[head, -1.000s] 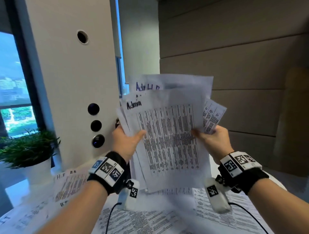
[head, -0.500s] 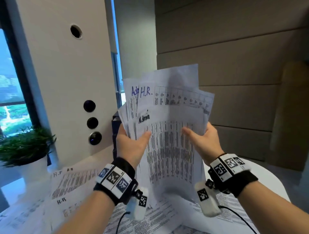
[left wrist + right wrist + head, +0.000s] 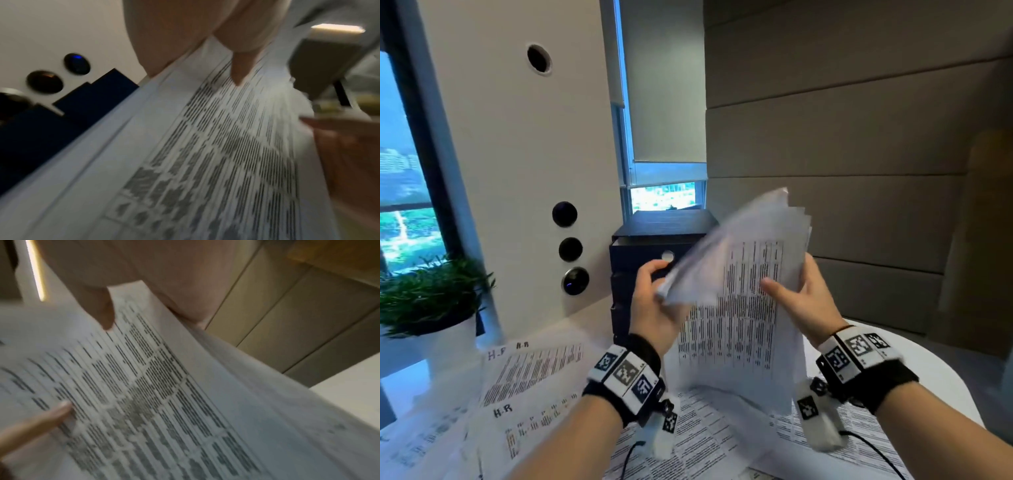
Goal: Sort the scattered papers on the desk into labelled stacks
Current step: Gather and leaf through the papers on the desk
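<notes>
A bundle of printed sheets (image 3: 743,308) is held up above the desk between both hands, blurred by motion. My left hand (image 3: 654,294) grips the bundle's left edge, thumb in front and fingers behind. My right hand (image 3: 796,291) holds the right edge, its thumb pressed on the front page. The left wrist view shows the top sheet (image 3: 205,154) close up with my thumb on it. The right wrist view shows the same sheets (image 3: 164,394) fanned under my thumb. Pages marked H-R (image 3: 534,370) lie flat on the white desk (image 3: 914,356) at the left.
More printed pages (image 3: 702,442) cover the desk under my wrists. A dark drawer unit (image 3: 640,246) stands behind the bundle. A potted plant (image 3: 431,301) sits at the far left by the window. A padded wall panel fills the right.
The bundle has swung down and to the right, its top tilting away, so the Admin and H.R. headings no longer show. Both hands keep hold and have shifted right.
</notes>
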`<move>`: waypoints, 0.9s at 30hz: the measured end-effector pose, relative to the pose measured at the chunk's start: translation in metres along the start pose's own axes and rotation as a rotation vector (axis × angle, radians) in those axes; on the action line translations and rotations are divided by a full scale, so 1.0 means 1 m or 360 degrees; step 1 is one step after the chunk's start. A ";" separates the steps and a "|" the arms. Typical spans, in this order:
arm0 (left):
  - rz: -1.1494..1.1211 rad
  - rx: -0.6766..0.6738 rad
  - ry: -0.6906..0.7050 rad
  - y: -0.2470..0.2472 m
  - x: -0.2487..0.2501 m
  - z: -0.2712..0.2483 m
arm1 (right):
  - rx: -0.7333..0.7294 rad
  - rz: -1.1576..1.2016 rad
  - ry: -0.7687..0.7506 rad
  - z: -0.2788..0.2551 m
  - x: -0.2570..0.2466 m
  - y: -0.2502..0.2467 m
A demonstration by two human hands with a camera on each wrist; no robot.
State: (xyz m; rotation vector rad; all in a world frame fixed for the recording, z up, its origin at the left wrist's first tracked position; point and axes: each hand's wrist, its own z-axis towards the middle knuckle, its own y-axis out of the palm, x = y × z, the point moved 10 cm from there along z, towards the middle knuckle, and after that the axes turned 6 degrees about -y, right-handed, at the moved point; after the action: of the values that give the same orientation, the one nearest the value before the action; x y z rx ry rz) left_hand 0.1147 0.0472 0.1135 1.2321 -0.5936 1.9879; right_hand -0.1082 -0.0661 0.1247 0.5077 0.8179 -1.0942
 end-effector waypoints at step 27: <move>0.0537 -0.0044 -0.0607 0.087 -0.103 -0.005 | -0.1194 -0.2004 0.1332 -0.105 0.178 -0.167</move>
State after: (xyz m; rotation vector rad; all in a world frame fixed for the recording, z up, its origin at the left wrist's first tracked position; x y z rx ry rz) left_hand 0.0755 -0.0391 0.0175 1.5929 -1.0735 2.0101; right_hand -0.2565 -0.1574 -0.0758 -0.3346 2.3491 -1.5410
